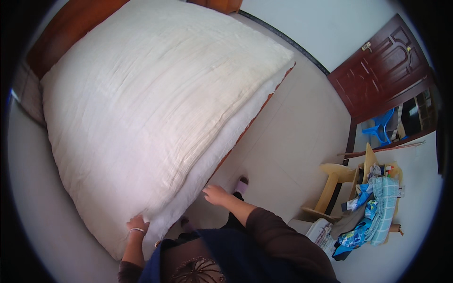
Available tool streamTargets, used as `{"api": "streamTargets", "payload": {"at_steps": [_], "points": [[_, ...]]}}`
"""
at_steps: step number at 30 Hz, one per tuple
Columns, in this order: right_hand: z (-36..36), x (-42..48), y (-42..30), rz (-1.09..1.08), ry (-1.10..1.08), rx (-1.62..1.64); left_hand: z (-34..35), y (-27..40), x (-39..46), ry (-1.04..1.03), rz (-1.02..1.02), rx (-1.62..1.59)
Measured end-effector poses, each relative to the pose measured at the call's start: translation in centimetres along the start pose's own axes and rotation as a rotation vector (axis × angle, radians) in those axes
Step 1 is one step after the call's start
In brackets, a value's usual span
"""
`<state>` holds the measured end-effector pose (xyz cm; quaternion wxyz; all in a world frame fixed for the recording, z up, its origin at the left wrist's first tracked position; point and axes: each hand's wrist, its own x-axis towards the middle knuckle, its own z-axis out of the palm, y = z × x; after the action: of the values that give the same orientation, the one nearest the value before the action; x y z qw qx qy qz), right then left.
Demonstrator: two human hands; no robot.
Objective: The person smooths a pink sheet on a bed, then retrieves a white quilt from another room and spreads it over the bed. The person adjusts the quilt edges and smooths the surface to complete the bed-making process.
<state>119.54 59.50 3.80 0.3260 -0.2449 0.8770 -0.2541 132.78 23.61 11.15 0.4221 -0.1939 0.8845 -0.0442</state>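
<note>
A thick cream cotton quilt spreads over most of a bed, its surface lightly creased. Below its near edge shows a white layer, cloth or padding, on the side of the bed. My left hand, with a silver bracelet at the wrist, grips the quilt close to its near corner; the fingertips are partly hidden in the cloth. Just off the bed's side is my right hand, its fingers loosely bent and nothing visible in them.
A wooden headboard stands at upper left. The tiled floor runs along the bed to a dark red door. At right, a pale wooden rack stands by folded blue checked bedding. Beyond the doorway is a blue plastic chair.
</note>
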Motion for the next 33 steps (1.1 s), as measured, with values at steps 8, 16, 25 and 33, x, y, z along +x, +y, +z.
{"api": "streamTargets", "payload": {"at_steps": [8, 16, 25, 33], "points": [[-15.3, -7.7, 19.7, 0.268, 0.227, 0.252, -14.6, 29.8, 4.0, 0.294, 0.453, -0.173], [-31.9, -10.4, 30.9, 0.368, 0.719, 0.518, -27.9, 49.5, 6.2, 0.443, 0.555, -0.199], [-47.8, -3.3, 38.5, 0.371, 0.735, 1.162, -39.4, 62.8, 12.6, 0.419, 0.48, -0.164], [-62.9, 7.4, 49.4, 0.551, 0.862, 1.144, -47.6, 72.7, 19.9, 0.178, 0.414, -0.083]]}}
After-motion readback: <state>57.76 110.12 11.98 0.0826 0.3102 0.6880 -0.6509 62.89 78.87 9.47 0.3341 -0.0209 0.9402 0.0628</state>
